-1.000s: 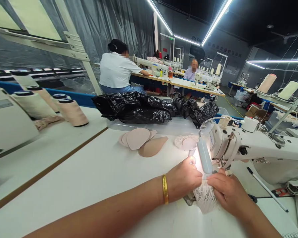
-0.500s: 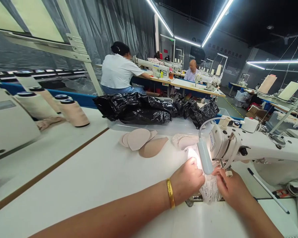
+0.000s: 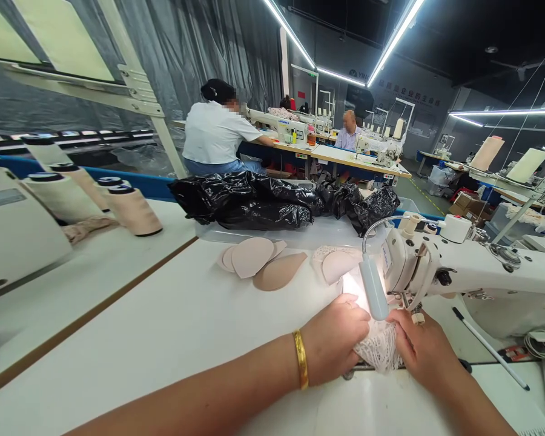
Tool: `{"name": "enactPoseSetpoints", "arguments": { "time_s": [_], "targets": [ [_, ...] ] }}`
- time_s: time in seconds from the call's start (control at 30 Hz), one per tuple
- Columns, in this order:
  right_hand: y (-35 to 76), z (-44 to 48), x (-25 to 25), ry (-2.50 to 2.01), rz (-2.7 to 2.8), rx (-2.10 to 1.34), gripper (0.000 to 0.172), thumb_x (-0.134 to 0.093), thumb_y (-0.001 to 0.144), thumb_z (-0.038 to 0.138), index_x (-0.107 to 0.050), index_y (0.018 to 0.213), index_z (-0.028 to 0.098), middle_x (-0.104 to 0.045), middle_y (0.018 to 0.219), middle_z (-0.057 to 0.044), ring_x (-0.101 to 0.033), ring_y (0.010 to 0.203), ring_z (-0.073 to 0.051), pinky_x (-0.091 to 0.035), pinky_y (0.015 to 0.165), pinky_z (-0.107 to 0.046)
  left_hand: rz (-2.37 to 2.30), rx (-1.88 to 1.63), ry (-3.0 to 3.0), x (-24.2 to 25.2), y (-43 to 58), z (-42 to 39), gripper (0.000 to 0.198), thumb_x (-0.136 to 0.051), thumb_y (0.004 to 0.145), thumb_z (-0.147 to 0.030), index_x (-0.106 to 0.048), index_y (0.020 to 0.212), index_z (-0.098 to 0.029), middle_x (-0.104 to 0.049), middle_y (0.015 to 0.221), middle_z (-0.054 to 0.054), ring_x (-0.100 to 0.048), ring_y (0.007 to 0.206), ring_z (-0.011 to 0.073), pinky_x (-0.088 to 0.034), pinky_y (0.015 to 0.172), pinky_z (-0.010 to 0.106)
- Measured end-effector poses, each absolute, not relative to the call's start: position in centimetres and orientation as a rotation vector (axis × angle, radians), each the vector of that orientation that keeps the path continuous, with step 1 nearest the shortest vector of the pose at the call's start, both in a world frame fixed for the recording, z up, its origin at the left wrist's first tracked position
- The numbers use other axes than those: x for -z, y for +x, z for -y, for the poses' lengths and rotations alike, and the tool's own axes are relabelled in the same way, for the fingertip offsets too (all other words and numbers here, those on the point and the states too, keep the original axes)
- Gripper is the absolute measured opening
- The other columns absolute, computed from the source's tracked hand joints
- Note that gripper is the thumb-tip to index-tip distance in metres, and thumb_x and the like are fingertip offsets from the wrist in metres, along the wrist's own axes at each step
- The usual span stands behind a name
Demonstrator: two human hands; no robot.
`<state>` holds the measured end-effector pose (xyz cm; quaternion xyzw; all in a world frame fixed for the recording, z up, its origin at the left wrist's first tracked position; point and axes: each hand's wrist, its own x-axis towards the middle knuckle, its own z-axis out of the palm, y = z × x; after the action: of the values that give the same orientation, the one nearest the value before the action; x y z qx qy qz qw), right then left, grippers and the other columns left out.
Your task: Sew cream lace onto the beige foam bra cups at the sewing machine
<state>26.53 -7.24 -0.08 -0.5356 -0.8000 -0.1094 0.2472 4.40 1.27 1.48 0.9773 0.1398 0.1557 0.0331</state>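
Note:
Pale fringed lace [image 3: 379, 352] lies under the head of a white sewing machine [image 3: 413, 260], lit by a small grey lamp [image 3: 373, 289]. My left hand [image 3: 338, 340], with a gold bangle [image 3: 300, 360] at its wrist, is closed on the lace's left side. On the right side of the lace, my right hand [image 3: 420, 345] pinches its edge beside the presser foot. The needle area is partly hidden by the lamp and fingers. A pale cup piece [image 3: 338, 265] lies on lace just behind my left hand.
Several beige cup pieces [image 3: 279, 271] lie on the white table [image 3: 163, 339]. Black plastic bags [image 3: 258, 200] sit behind them. Thread cones [image 3: 134, 209] stand at left, and a white pen-like stick [image 3: 490, 348] lies at right. Two people sit at machines beyond.
My left hand has shifted slightly left and down, and the lace fringe spreads further left. The cup piece behind it shows more fully. My right hand has barely moved.

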Motion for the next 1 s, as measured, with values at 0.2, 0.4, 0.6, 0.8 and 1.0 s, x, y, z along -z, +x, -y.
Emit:
{"name": "enactPoseSetpoints", "arguments": {
  "time_s": [0.2,0.4,0.6,0.8,1.0],
  "targets": [
    [25.2,8.1,-0.8,-1.160,2.346,0.231,0.040,-0.047,0.098,0.013,-0.048,0.138,0.019,-0.066,0.129,-0.012,-0.060,0.116,-0.028,-0.050,0.092,-0.039,-0.714,-0.280,2.948,-2.6,3.7,-1.0,0.037,-0.074,0.078,-0.050,-0.067,0.100,-0.021,-0.063,0.096,0.007,-0.059,0.088,0.0275,-0.048,0.084,0.043],
    [25.3,7.4,0.1,-1.302,2.396,0.195,0.027,-0.047,0.094,0.005,-0.059,0.108,0.024,-0.068,0.099,-0.004,-0.062,0.092,-0.022,-0.045,0.070,-0.030,-0.496,-0.130,2.892,-2.2,3.3,-1.0,0.024,-0.075,0.072,-0.029,-0.062,0.091,-0.021,-0.063,0.099,0.004,-0.059,0.084,0.0226,-0.047,0.070,0.033],
    [26.5,6.6,1.1,-1.391,2.396,0.225,0.029,-0.045,0.090,0.000,-0.059,0.097,0.024,-0.067,0.098,-0.005,-0.062,0.091,-0.021,-0.046,0.076,-0.030,-0.477,-0.285,3.121,-1.6,3.5,-1.3,0.009,-0.066,0.074,-0.017,-0.058,0.076,-0.020,-0.063,0.087,0.005,-0.057,0.077,0.0260,-0.040,0.070,0.040],
    [26.6,6.7,1.2,-1.445,2.393,0.179,0.036,-0.048,0.091,0.003,-0.064,0.113,0.026,-0.071,0.112,-0.006,-0.064,0.103,-0.024,-0.049,0.082,-0.033,-0.391,-0.459,3.089,-1.1,3.8,-1.8,0.017,-0.061,0.076,-0.002,-0.056,0.076,-0.018,-0.067,0.086,0.000,-0.063,0.081,0.0219,-0.036,0.086,0.044],
    [27.0,6.6,1.2,-1.594,2.348,0.155,0.043,-0.048,0.089,0.005,-0.067,0.119,0.029,-0.072,0.127,-0.004,-0.066,0.105,-0.025,-0.053,0.088,-0.037,-0.354,-0.580,3.102,-0.3,3.9,-2.1,0.020,-0.058,0.073,0.002,-0.052,0.071,-0.017,-0.065,0.080,-0.002,-0.063,0.077,0.0211,-0.032,0.086,0.045]
  ]
}}
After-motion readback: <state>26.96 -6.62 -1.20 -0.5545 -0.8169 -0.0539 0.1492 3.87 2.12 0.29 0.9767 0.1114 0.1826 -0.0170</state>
